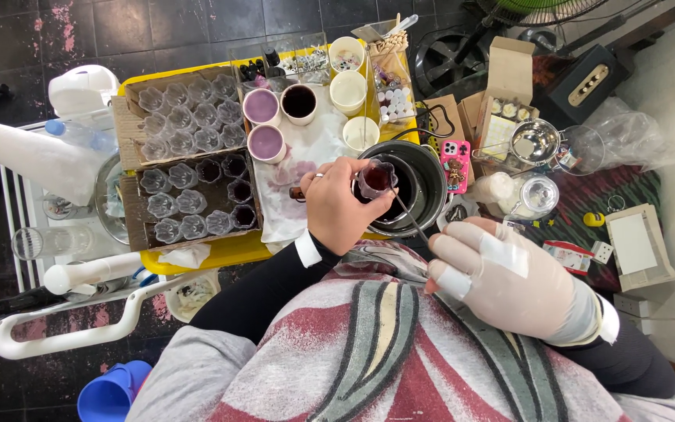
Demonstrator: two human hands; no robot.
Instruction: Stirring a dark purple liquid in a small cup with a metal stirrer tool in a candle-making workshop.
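The left hand (337,205) is clamped around a small clear cup (375,179) of dark red liquid, holding it directly over the black melting pot (419,184) so drips fall back in. The gloved right hand (509,277), just right of the pot, pinches a thin metal ladle (408,215) whose bowl dips into the pot. Filled cups sit in cardboard trays (130,191) left of the pot.

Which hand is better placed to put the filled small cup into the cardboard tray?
Probably the left hand: it already holds the small cup, and the cardboard tray lies on its side. The right hand holds a metal ladle.
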